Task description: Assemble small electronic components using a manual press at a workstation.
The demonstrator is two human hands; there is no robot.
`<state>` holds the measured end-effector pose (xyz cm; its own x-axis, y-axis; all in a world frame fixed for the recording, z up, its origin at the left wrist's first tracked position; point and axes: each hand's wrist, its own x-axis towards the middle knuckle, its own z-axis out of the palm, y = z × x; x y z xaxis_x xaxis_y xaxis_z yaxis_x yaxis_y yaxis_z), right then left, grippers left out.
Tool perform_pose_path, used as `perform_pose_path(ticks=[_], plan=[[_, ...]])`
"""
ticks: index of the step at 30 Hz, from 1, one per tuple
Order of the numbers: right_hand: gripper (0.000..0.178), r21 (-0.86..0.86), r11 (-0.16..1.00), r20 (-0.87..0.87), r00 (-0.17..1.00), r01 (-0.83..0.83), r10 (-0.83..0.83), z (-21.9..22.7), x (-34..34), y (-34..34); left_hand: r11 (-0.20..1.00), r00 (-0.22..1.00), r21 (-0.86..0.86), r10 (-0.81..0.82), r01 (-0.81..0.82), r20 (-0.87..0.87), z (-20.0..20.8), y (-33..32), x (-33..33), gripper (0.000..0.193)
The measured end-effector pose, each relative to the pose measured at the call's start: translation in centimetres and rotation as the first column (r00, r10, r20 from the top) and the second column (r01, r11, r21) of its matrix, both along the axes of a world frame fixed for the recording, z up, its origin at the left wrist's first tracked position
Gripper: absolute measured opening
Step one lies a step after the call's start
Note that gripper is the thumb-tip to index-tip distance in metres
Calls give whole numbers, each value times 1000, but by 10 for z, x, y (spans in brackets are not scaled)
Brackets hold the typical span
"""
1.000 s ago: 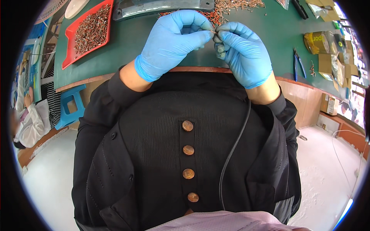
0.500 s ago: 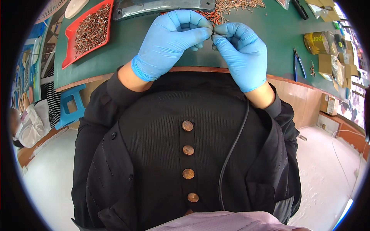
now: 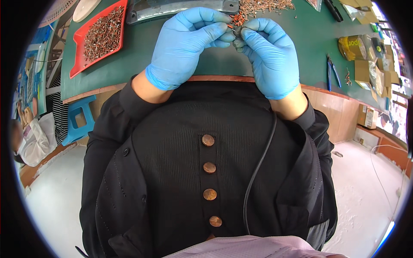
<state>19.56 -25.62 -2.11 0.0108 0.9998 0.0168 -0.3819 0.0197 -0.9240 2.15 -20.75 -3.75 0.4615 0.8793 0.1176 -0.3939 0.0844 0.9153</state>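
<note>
Both my hands wear blue gloves and meet close together over the green table [image 3: 223,69]. My left hand [image 3: 183,49] pinches a small orange-tipped metal piece [image 3: 230,26] between thumb and forefinger. A narrow gap away, my right hand [image 3: 272,56] has its thumb and fingers pressed together. Whatever lies in that right pinch is too small and dark to make out. Just beyond the fingertips is a loose heap of orange pieces [image 3: 239,18]. It runs into a spread of copper-coloured pieces [image 3: 266,5] farther back.
A red tray [image 3: 76,63] full of small metal and orange pieces [image 3: 103,34] stands at left. Behind my left hand lies a grey plastic tray [image 3: 172,9]. On the right are blue-handled pliers [image 3: 330,75], a black marker [image 3: 333,10] and a yellow-wrapped roll [image 3: 352,47].
My fingertips, touching before, have drawn slightly apart, and the orange-tipped piece now shows in my left pinch. The left hand has shifted a little left and away from me.
</note>
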Motion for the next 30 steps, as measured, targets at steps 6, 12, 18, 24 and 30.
perform_pose_path(ticks=[6,12,18,24,30], plan=[[11,6,999,66,997,40,-41,0,-5,0,973,976,216,119,-79,-181,10,-11,9,20],[9,64,995,176,981,75,-85,-2,-14,7,971,966,199,170,-131,-195,14,-15,6,17],[10,114,992,182,980,57,-77,5,-25,31,966,954,183,219,-183,-202,20,1,-7,16],[9,74,997,172,985,16,-28,4,-39,49,956,932,203,261,-214,-250,27,13,-24,15],[9,57,996,190,978,73,-83,28,-56,114,795,833,455,523,-401,-181,48,84,-38,9]])
